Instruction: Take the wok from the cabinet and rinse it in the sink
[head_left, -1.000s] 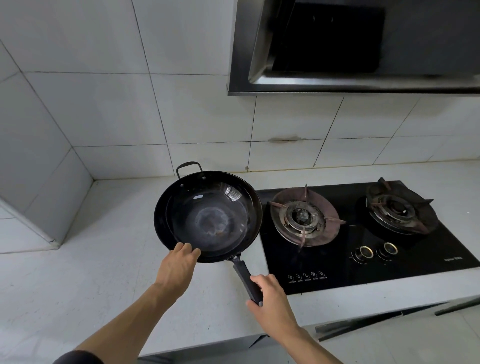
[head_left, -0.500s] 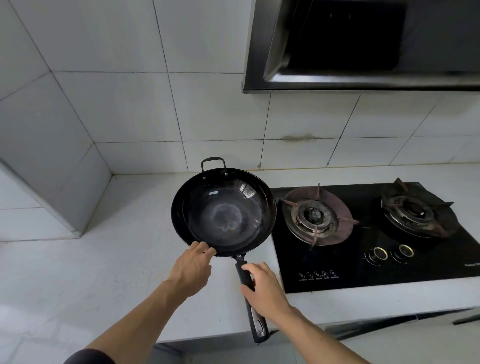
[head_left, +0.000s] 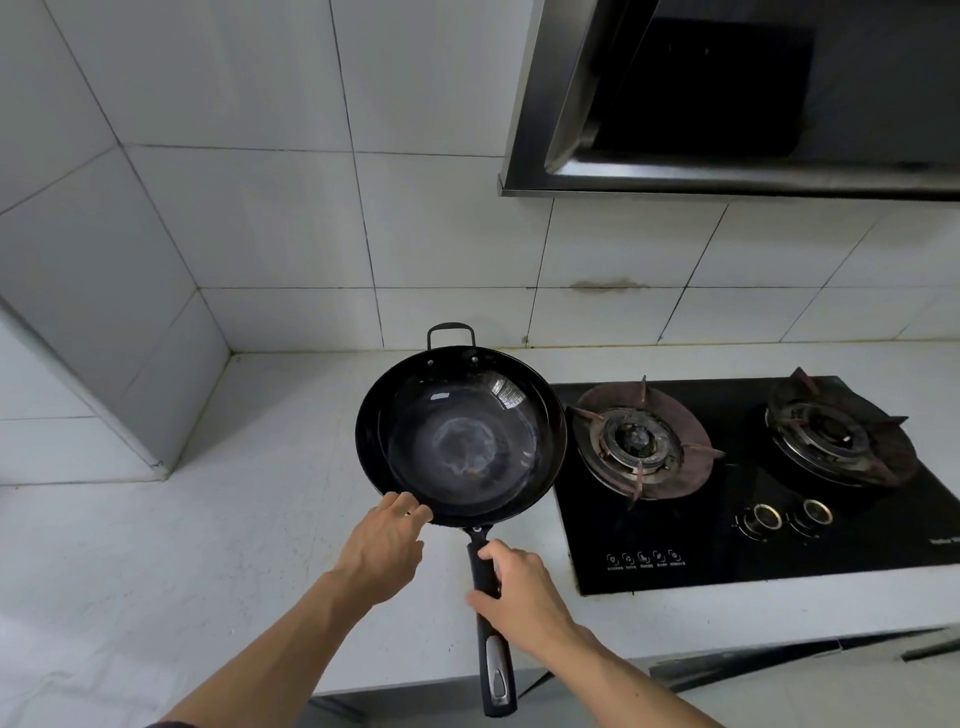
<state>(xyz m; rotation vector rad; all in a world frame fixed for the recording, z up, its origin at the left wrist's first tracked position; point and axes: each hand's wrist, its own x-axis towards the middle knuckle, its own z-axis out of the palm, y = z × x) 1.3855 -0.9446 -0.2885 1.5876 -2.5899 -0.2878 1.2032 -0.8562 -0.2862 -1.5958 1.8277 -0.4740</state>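
A black wok (head_left: 462, 441) with a long black handle and a small loop handle at its far side is over the white counter (head_left: 156, 545), just left of the gas hob. Its inside looks dark with a dull ring at the bottom. My right hand (head_left: 519, 592) grips the long handle near the bowl; the handle's end sticks out past the counter's front edge. My left hand (head_left: 382, 545) grips the wok's near rim with its fingertips. No sink is in view.
A black glass gas hob (head_left: 737, 540) with two burners and two knobs lies right of the wok. A range hood (head_left: 727, 104) hangs above it. White wall tiles run behind, and a tiled corner (head_left: 130, 405) juts out at the left.
The wok has stayed beside the hob while my view shifted left. My right hand slid up the handle from its end towards the bowl. My left hand kept its place on the near rim.
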